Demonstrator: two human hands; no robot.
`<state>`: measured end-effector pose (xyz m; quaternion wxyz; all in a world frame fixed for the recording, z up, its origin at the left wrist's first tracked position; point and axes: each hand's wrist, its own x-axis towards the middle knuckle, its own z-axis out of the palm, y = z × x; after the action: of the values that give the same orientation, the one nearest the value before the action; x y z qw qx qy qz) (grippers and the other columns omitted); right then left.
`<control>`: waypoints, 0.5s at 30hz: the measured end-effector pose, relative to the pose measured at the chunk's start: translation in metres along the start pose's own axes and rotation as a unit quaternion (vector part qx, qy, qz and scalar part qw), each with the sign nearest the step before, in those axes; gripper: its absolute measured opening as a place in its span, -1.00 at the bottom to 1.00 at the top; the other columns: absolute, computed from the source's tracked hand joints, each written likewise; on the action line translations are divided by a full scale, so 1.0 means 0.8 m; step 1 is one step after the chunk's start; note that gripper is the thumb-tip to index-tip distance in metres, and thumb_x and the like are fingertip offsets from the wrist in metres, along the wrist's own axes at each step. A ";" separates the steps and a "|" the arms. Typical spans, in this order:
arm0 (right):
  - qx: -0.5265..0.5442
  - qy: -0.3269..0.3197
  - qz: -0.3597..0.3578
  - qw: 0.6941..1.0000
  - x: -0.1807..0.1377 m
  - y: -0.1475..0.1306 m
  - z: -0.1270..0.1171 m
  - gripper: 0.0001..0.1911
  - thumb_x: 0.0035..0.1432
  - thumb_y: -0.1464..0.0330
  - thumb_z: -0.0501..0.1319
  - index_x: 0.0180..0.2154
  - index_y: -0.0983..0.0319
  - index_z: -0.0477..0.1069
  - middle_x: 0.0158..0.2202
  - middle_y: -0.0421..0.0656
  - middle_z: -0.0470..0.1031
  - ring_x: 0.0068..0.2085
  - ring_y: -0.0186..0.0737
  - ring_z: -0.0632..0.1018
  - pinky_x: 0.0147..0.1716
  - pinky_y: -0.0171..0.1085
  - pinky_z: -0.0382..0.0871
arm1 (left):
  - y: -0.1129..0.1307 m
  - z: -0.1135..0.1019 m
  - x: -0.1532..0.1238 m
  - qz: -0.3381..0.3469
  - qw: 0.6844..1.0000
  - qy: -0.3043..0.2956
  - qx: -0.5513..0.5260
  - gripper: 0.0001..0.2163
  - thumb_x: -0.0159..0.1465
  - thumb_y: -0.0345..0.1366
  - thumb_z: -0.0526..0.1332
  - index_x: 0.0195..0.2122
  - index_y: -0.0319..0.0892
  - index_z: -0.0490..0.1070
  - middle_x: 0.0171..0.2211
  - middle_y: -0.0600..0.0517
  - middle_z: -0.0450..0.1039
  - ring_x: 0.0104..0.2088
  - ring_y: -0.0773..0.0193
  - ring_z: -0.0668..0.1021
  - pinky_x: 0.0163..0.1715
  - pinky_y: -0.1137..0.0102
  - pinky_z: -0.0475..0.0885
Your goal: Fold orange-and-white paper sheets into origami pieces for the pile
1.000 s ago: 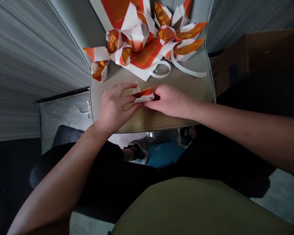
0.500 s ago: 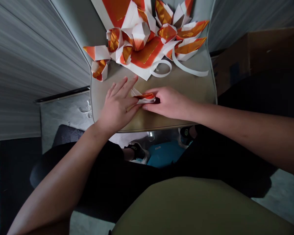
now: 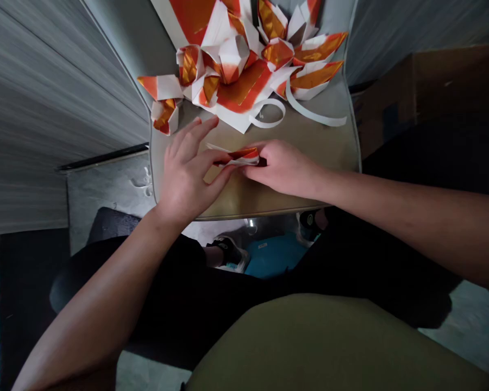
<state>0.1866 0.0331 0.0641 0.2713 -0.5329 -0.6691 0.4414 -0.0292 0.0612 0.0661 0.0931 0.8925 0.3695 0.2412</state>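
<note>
A folded paper piece (image 3: 246, 156), white with orange and red, is held between my two hands just above the chair seat (image 3: 309, 141). My right hand (image 3: 283, 167) pinches its right end between thumb and fingers. On the left side, my left hand (image 3: 189, 174) grips it with thumb and index finger, while its other fingers are raised and spread. Part of the paper is hidden behind the fingers. Beyond my hands lie several folded orange-and-white paper shapes (image 3: 232, 57) with gold insides, partly resting on flat printed sheets (image 3: 244, 89).
A curled white paper strip (image 3: 321, 120) lies on the seat's right side. A cardboard box (image 3: 436, 81) stands at right, and grey curtain (image 3: 44, 108) hangs at left. Paper scraps (image 3: 146, 184) are on the floor, and a blue object (image 3: 275, 255) sits under the chair.
My left hand has tilted up, its fingers drawn back to the left and arched. The paper and my right hand have risen slightly away from me.
</note>
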 end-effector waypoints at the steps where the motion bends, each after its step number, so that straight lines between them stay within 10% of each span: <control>1: -0.012 0.002 -0.002 1.000 0.000 0.000 0.001 -0.77 0.26 0.38 0.28 -0.07 0.15 0.63 -0.14 -0.16 0.69 -0.11 -0.14 0.64 -0.07 -0.21 0.45 | 0.001 0.000 0.000 -0.002 1.000 -0.002 -0.008 -0.81 0.44 -0.06 0.22 -0.18 0.01 0.56 0.35 0.08 0.35 0.38 -0.05 0.35 0.35 -0.09 0.31; 15: -0.063 0.004 -0.005 0.998 0.000 0.007 0.005 -0.75 0.26 0.38 0.27 -0.04 0.15 0.63 -0.08 -0.15 0.70 -0.13 -0.15 0.65 -0.10 -0.22 0.48 | -0.001 0.014 -0.003 -0.011 1.000 -0.015 -0.013 -0.79 0.43 -0.10 0.20 -0.21 -0.04 0.59 0.34 0.06 0.37 0.40 -0.10 0.33 0.33 -0.20 0.33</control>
<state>0.1860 0.0320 0.0577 0.2420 -0.5471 -0.6971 0.3951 -0.0255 0.0607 0.0553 0.1126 0.8904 0.3752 0.2317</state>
